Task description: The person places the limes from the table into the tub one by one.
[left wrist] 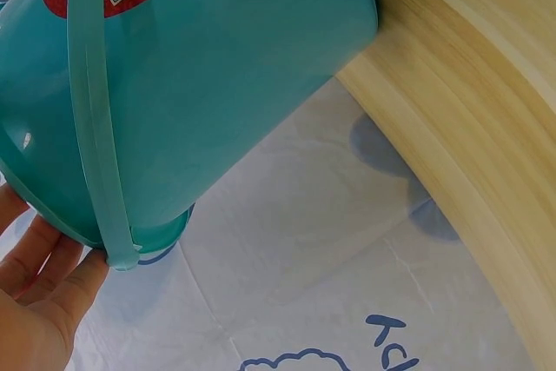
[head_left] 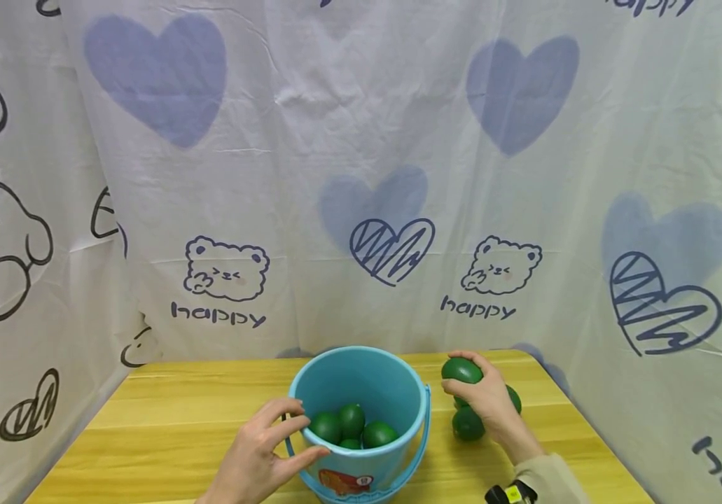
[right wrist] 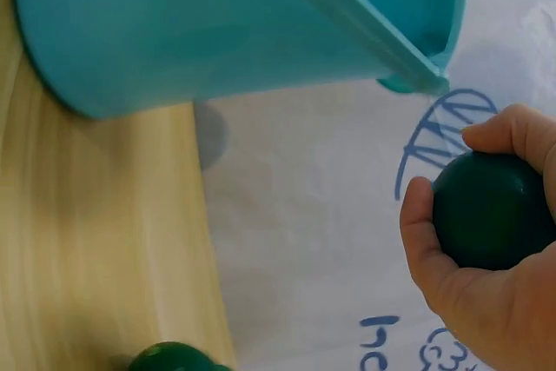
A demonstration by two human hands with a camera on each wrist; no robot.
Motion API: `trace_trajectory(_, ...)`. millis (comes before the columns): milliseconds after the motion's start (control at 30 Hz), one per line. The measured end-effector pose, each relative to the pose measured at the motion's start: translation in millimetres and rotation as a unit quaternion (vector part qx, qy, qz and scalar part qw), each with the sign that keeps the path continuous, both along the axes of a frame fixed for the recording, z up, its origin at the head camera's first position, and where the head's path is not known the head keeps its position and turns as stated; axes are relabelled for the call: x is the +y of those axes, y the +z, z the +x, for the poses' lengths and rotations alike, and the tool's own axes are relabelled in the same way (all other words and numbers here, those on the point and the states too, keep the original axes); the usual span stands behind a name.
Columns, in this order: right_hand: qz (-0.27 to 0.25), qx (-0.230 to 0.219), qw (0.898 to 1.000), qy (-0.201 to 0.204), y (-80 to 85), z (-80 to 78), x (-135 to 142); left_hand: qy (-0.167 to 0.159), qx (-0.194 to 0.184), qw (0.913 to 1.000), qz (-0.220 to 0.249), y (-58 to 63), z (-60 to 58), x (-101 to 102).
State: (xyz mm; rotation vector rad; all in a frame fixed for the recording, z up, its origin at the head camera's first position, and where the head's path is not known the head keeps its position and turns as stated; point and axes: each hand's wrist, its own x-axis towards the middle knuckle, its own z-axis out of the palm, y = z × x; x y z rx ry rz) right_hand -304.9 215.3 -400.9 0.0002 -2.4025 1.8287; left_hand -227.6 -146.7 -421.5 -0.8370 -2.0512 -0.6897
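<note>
Blue bucket (head_left: 361, 378) at lower centre of my head view, green fruits (head_left: 351, 420) inside. I have left hand (head_left: 262, 441) holding its left rim; right hand (head_left: 489, 400), lower right, grips another fruit (head_left: 461, 370) by loose fruits (head_left: 468, 424) on the yellow counter (head_left: 178, 420).

The left hand (head_left: 262, 448) and right hand (head_left: 489, 399) are bare. A plain pale-beige fabric sleeve (head_left: 552, 478) clothes the right forearm, toward five o'clock in the head view; at its nine o'clock edge sits a small black boxy device (head_left: 498, 495) bearing a bright-yellow square patch (head_left: 512, 494).
</note>
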Motion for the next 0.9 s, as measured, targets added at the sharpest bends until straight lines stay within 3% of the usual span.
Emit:
trace_trajectory(333,-0.009,0.032,0.997,0.074,15.5,-0.8,-15.2,-0.011,0.011,0.9999,0.003,-1.7,-1.5,2.5)
trace_trajectory(600,-0.010,0.054,0.996,0.071,26.1,2.4,-37.7,0.003,0.001,1.0000,0.001,-0.8,1.4,1.2)
trace_trajectory(900,-0.022,0.069,0.993,0.097,31.0,6.1,-52.8,0.006,-0.006,1.0000,-0.001,-0.3,2.2,1.3)
